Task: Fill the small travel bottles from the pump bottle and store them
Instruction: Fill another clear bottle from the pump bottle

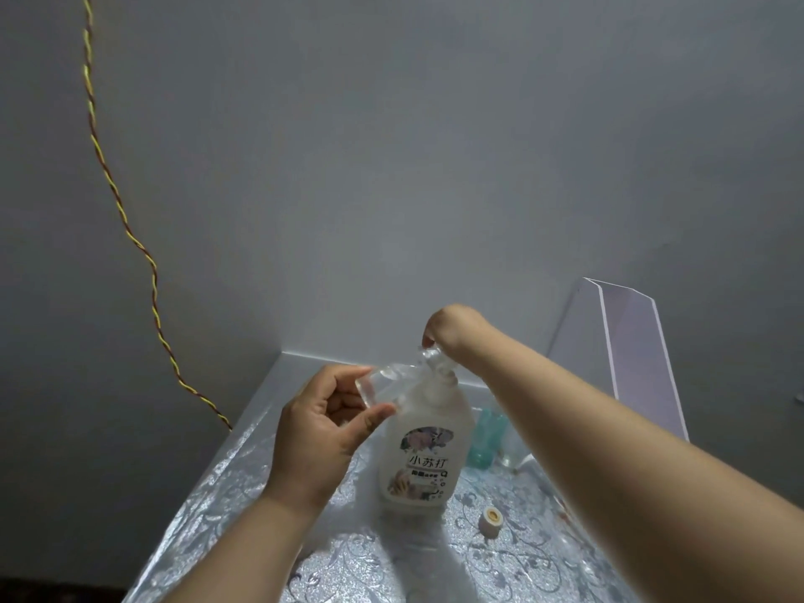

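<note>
The pump bottle [420,454] stands upright near the middle of the table [235,498], which is covered with a silver floral-patterned cloth. Its white body carries a printed label that faces the camera. The right hand [452,328] sits directly on top of the pump head [444,373], wrist bent and the back of the hand turned upward. The thumb tip shows at the left edge, but the other fingers are hidden behind the hand, so it cannot be told whether they curl round the pump head or only press on it. The left hand [322,433] grips a clear travel bottle [387,383] between thumb and curled fingers. This bottle is held in the air, tilted nearly on its side, with its base toward the left palm and its open neck up against the pump head, just below the right thumb. The two hands are close together but do not touch. A teal travel bottle [485,437] stands upright on the table just behind and to the right of the pump bottle, partly hidden by the right forearm. A small white cap [491,518] lies on the cloth in front of it, open side up, apart from both bottles. A pale angled panel [631,363] stands at the right rear. A twisted red-and-yellow wire [126,219] runs down the grey wall [391,167] to the table's left edge.
</note>
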Demonstrator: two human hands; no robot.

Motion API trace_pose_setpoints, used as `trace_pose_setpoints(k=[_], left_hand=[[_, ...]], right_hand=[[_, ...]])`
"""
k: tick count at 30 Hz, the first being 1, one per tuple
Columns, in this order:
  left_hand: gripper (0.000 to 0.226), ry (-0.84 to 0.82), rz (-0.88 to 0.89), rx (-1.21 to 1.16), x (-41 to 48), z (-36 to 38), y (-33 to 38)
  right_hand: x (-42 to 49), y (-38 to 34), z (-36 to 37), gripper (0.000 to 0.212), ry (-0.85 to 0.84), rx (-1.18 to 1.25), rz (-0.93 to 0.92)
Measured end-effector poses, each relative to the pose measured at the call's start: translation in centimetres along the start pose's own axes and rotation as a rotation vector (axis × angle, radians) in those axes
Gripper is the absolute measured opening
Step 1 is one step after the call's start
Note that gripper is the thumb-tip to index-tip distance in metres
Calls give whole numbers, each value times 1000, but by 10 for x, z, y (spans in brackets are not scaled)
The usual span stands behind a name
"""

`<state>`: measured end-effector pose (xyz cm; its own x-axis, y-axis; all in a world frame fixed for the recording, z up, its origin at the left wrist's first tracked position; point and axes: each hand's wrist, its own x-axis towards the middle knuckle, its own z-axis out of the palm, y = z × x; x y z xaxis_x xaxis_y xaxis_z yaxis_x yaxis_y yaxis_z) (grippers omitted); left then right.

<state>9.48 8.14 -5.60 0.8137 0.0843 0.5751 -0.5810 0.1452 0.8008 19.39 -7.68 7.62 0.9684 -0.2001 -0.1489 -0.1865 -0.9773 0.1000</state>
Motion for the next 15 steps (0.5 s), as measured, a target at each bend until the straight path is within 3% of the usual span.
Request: trace_pose_setpoints(k=[7,11,15], left_hand=[[55,2,-10,19,-1,-4,-4],[54,-9,-16,-8,0,-3,-3],[54,-19,-21,-32,0,-2,1]], right_hand=[[9,4,14,33,59,39,3],[-3,12,14,30,290,154,-83],[-15,15,-9,28,370,270,-87]])
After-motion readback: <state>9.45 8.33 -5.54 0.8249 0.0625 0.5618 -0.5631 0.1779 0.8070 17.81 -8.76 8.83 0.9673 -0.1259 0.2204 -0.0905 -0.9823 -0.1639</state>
